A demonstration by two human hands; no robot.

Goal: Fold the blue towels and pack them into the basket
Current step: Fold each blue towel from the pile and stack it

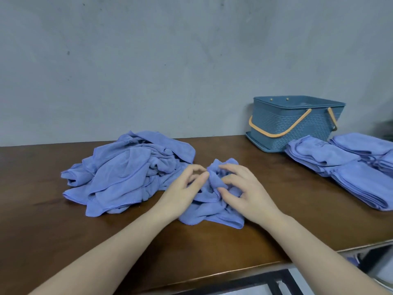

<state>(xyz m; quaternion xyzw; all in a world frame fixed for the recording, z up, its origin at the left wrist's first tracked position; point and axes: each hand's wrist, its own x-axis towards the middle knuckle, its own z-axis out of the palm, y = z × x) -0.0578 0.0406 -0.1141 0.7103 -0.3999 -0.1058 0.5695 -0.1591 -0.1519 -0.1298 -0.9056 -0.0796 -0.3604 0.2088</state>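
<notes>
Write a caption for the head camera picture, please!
Both hands, left hand and right hand, gather a crumpled towel between pile and basket.

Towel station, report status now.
Left hand and right hand pinching crumpled towel. Unfolded pile left. Folded stacks beside basket. Nothing blocking.

I'm looking at a plain utility or laundry corner, I think. A bare grey wall (148, 60) backs a brown wooden table (42, 231) heaped with towels (127, 171).

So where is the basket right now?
In the head view the basket stands at the back right of the table, against the wall, just behind the folded towels and far from both hands.
</notes>
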